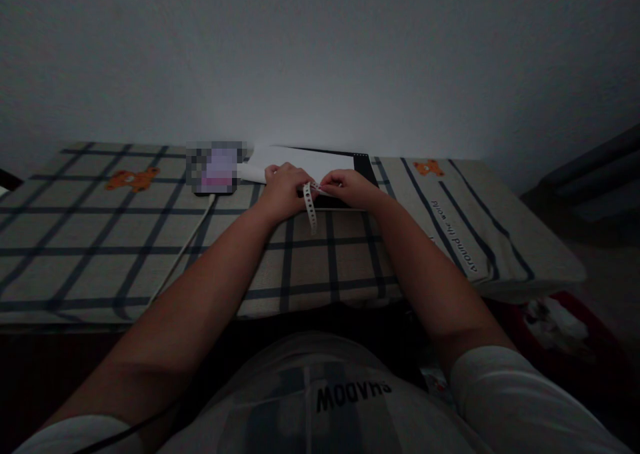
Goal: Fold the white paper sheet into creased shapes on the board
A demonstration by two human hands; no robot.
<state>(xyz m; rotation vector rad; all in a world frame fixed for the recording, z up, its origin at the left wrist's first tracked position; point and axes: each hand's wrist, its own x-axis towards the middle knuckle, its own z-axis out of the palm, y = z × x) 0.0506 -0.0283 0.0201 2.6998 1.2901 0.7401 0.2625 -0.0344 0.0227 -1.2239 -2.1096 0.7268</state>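
Observation:
My left hand (285, 191) rests at the left part of a black-edged board with a white sheet (305, 160) on it. Its fingers are closed round a narrow white strip with dark marks (311, 211), whose free end hangs toward the table's front. A pinch of my right hand (350, 186) meets the same strip just right of the left fingers. From the left hand a white tube-like object (252, 173) sticks out to the left; how it is held is hidden.
A device with a pixelated screen (219, 169) lies left of the board, its white cable (183, 251) running to the front edge. The checked tablecloth (95, 231) meets a grey wall behind. Below the right side is a red container (595, 321).

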